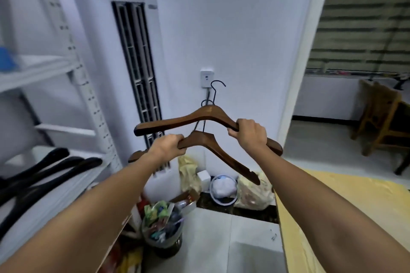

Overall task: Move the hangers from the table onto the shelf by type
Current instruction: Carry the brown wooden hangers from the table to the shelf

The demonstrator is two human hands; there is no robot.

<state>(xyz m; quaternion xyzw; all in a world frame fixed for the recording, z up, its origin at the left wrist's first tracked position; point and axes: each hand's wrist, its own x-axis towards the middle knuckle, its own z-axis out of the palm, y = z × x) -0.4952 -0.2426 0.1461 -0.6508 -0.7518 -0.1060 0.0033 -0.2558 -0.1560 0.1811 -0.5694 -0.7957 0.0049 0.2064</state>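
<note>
Two items are in mid-air ahead of me, one per hand, over the floor between the shelf [95, 106] on my left and the table [355, 201] on my right. The upper hanger [177, 121], brown wood, lies roughly level. The right hand [250, 134] has its fingers curled tight round its right arm, and the tip sticks out past the wrist. The lower hanger [221, 155], the same brown wood, sits just below and nearer me, tilted so that its right arm slopes down. The left hand [168, 146] is wrapped round its left arm, close to the neck. Both dark wire hooks point up; the lower one's stem crosses the upper hanger, and I cannot tell whether the two touch. On the shelf's lower board lie black hangers [44, 168], side by side, their arms pointing toward the post. The table shows only a corner, under a yellow cloth. Behind the brown pair a tall white air conditioner [133, 51] stands against the wall, with a socket [206, 78] to its right. On the floor below are a full bin [163, 228] and some plastic bags [253, 195]. Far right, a wooden chair [381, 122] sits below a striped blind [366, 17].
</note>
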